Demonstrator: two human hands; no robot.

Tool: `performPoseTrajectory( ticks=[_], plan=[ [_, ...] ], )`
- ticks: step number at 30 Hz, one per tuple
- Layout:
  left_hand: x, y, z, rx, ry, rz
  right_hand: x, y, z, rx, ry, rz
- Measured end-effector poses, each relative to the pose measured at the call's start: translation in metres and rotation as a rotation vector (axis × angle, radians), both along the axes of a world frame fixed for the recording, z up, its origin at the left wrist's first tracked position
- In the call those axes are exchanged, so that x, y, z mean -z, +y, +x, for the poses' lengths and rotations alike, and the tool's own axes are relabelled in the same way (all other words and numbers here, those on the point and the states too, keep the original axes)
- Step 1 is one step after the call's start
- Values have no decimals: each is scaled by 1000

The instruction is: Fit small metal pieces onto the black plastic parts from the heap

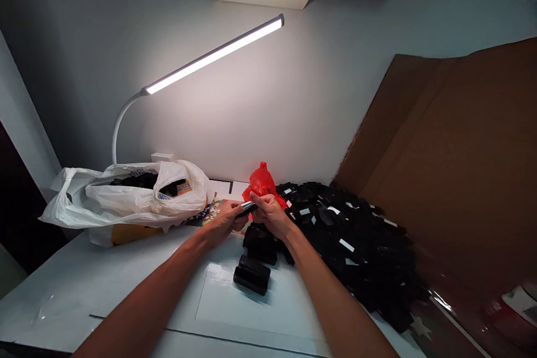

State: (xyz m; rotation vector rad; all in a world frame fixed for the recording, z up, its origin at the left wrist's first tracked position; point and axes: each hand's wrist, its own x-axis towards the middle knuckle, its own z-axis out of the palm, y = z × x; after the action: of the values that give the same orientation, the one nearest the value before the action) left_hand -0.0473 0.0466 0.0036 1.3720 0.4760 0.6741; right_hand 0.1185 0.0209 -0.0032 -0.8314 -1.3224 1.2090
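A small dark piece with a shiny silver face (247, 207) is held between my two hands above the table; its exact kind is too small to make out. My left hand (230, 217) grips its left end, fingers closed. At the other end, my right hand (271, 213) pinches it with thumb and fingers. Just below the hands, glossy black box-like pieces (252, 275) rest on the table, with more black pieces (260, 241) behind them. Close by on the right lies a large heap of small black pieces (356, 235), several bearing white labels.
A red plastic bag (262, 180) stands behind my hands. On the left lies a white plastic bag (138, 207) with dark items inside. A lit desk lamp (213, 55) reaches over the white table (138, 285). Large brown cardboard (457, 151) borders the right side.
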Motion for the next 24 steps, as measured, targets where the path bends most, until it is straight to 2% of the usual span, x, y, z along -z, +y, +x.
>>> performPoseTrajectory(
  ticks=[3,7,10,13,15,18,21,24],
  plan=[
    [3,3,-2,-12,12,19,2,2,4,17,-79,47],
    [5,6,-6,9,64,69,3,2,14,50,-314,115],
    [3,6,-8,-6,135,136,-1,-2,19,84,-469,159],
    [2,5,-9,-23,167,219,-5,-7,22,68,-531,161],
    [3,6,-8,-25,165,224,-6,-7,22,66,-550,161],
    [5,8,-4,-39,134,113,-5,-5,20,124,-525,163],
    [8,8,-1,-28,92,19,-5,-2,18,191,-434,166],
    [9,7,0,-11,60,-24,-6,-2,17,175,-323,149]
  ],
)
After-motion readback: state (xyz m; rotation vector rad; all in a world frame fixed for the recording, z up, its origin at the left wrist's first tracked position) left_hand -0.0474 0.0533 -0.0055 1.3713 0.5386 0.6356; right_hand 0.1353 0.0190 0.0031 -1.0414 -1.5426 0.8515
